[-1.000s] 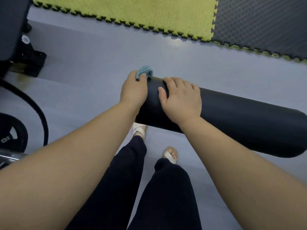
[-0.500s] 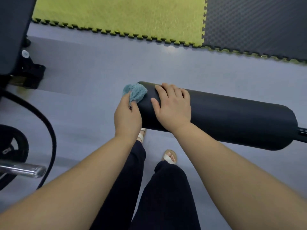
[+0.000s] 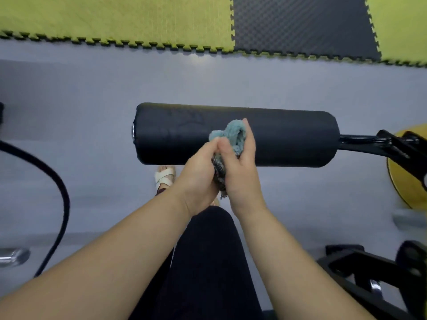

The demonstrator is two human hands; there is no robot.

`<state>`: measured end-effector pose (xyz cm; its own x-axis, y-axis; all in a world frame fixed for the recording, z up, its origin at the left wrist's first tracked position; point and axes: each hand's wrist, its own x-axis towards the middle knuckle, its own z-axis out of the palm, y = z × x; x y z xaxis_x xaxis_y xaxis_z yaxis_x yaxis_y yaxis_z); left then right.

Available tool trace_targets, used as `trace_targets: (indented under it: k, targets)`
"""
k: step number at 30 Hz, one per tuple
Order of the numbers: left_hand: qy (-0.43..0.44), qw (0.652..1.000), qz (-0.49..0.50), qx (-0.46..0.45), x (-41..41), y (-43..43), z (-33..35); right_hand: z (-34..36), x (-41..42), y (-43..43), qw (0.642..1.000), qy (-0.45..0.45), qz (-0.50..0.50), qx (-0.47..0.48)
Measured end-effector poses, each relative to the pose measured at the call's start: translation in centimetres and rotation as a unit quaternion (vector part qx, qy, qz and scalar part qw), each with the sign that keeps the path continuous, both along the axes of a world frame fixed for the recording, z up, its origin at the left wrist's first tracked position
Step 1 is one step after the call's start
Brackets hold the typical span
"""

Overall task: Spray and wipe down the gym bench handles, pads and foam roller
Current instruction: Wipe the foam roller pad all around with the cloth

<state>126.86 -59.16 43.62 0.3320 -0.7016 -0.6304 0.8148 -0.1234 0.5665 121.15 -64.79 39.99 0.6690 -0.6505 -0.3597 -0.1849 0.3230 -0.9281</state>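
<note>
A black foam roller (image 3: 175,135) lies horizontally across the middle of the view on a black metal bar (image 3: 360,144) that leaves its right end. Above its near side both hands meet on a teal cloth (image 3: 233,135). My left hand (image 3: 198,174) grips the cloth's lower left part with fingers closed. My right hand (image 3: 240,167) closes around its right side, the thumb up along the bunched top. A darker part of the cloth hangs between the palms. Neither hand rests on the roller.
Grey floor lies beneath, with yellow-green and dark puzzle mats (image 3: 300,24) at the far side. A black cable (image 3: 57,181) and a chrome bar end (image 3: 13,256) are at left. A yellow weight plate (image 3: 406,185) and black frame parts (image 3: 369,269) are at right. My legs and a sandalled foot (image 3: 165,176) are below.
My left hand came off the roller's left end with the cloth and moved right. My right hand let go of the roller and took hold of the cloth too. The view shifted right.
</note>
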Motion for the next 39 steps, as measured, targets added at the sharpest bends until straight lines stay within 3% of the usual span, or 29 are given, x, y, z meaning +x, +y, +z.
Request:
trace_targets:
  k: [2, 4, 5, 7, 9, 10, 13, 15, 19, 22, 26, 28, 30, 34, 39]
  targets:
    - [0.011, 0.999, -0.047, 0.001, -0.1, 0.8, -0.4, -0.2, -0.9, -0.8, 0.998, 0.039, -0.037, -0.041]
    - [-0.163, 0.978, -0.090, 0.098, 0.7, 1.8, -1.1, -0.3, -1.0, -2.2, 0.990, 0.063, -0.083, -0.094]
    - [-0.285, 0.941, -0.073, 0.165, 1.6, 2.5, -1.7, -0.3, -0.6, -3.2, 0.982, 0.075, -0.104, -0.137]
    - [-0.488, 0.828, -0.036, 0.275, 3.8, 3.6, -2.7, -0.6, 0.2, -5.5, 0.951, 0.121, -0.121, -0.257]
    - [-0.574, 0.738, -0.039, 0.353, 6.1, 4.0, -3.8, -1.6, 1.5, -7.6, 0.912, 0.177, -0.084, -0.360]
    - [-0.574, 0.721, -0.042, 0.386, 7.2, 4.0, -4.1, -2.2, 2.3, -8.1, 0.895, 0.211, -0.047, -0.391]
    - [-0.532, 0.728, -0.041, 0.431, 9.0, 3.7, -5.0, -4.4, 5.3, -7.2, 0.831, 0.287, 0.071, -0.471]
    - [-0.542, 0.721, -0.034, 0.431, 9.5, 3.9, -5.6, -5.2, 8.3, -4.8, 0.795, 0.260, 0.118, -0.535]
    - [-0.549, 0.718, -0.007, 0.427, 10.9, 4.5, -5.9, -5.1, 14.4, 0.9, 0.769, 0.183, 0.253, -0.557]
    - [-0.534, 0.731, -0.011, 0.425, 11.7, 4.6, -5.9, -4.7, 16.3, 0.7, 0.747, 0.177, 0.326, -0.552]
    - [-0.530, 0.717, -0.063, 0.448, 11.7, 3.5, -5.4, -4.5, 13.9, -7.9, 0.765, 0.331, 0.296, -0.467]
    - [-0.513, 0.718, -0.085, 0.463, 11.6, 2.8, -4.9, -4.3, 11.5, -12.0, 0.754, 0.408, 0.263, -0.443]
    - [-0.505, 0.719, -0.101, 0.467, 11.6, 2.5, -4.3, -3.5, 9.8, -13.2, 0.746, 0.429, 0.231, -0.454]
    - [-0.496, 0.730, -0.124, 0.454, 12.8, 3.0, -3.9, -3.4, 12.3, -7.7, 0.750, 0.374, 0.231, -0.493]
    - [-0.400, 0.816, -0.074, 0.410, 15.2, 3.7, -2.6, -4.0, 15.6, 2.1, 0.786, 0.150, 0.285, -0.528]
